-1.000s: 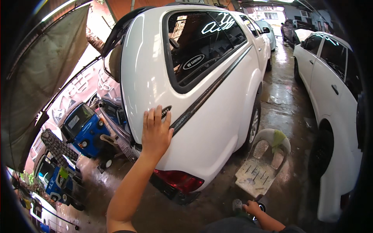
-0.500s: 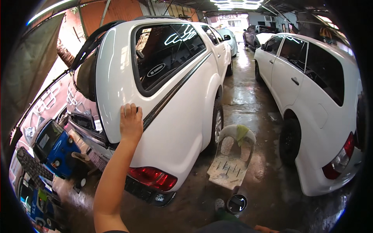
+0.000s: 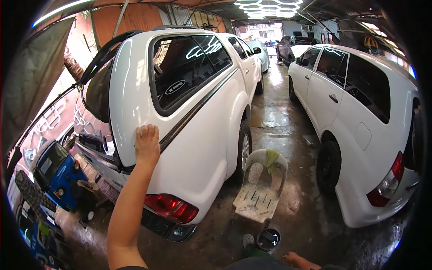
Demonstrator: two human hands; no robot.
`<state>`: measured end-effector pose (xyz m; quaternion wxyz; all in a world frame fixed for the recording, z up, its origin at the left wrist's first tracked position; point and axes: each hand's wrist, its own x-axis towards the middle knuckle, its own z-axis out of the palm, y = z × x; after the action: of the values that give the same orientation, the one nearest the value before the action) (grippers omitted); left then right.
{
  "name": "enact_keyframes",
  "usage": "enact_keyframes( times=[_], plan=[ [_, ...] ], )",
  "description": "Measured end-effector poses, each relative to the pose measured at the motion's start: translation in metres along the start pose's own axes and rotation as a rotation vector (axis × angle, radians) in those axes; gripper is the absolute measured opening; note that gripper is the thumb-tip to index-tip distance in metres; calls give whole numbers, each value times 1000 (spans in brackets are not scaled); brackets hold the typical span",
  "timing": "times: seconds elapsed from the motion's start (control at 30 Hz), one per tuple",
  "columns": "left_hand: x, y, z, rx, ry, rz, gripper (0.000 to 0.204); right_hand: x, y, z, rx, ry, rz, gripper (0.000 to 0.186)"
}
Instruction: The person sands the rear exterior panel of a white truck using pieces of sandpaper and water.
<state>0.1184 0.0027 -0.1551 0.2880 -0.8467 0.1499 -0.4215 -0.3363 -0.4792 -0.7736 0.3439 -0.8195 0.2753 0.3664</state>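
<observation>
My left hand (image 3: 147, 144) lies flat, fingers stretched out, on the rear corner of a white pickup (image 3: 207, 135), just below its canopy and beside the dark side stripe. It holds nothing. The red tail light (image 3: 171, 208) is below my forearm. Only a small part of my right hand (image 3: 294, 260) shows at the bottom edge, beside a round dark tin (image 3: 268, 239) on the wet floor. I cannot make out its fingers.
A dirty white plastic chair (image 3: 258, 191) with a green cloth (image 3: 271, 158) on its back stands between the pickup and a white car (image 3: 360, 112) on the right. Blue machines (image 3: 56, 173) stand at the left behind the raised rear hatch. More cars are parked further back.
My view has swung right and back from the pickup, so more of the white car shows. My left hand stays on the same panel. My right hand has dropped toward the bottom edge.
</observation>
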Motion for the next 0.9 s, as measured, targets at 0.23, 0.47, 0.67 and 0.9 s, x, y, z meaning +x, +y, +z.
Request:
enact_keyframes(
  times=[0.23,0.47,0.67,0.9],
  plan=[
    [9,7,10,-59,34,-15,51,39,70,29,53,59,36,83],
    [-7,-6,-3,27,-32,-29,60,6,9,-2,-51,95,-23,79],
    [-4,12,-2,-74,47,-46,74,9,11,-22,-75,180,-90,61],
    [-22,-14,-2,-99,66,-84,76,-9,-11,-29,-293,168,-469,36]
  ],
)
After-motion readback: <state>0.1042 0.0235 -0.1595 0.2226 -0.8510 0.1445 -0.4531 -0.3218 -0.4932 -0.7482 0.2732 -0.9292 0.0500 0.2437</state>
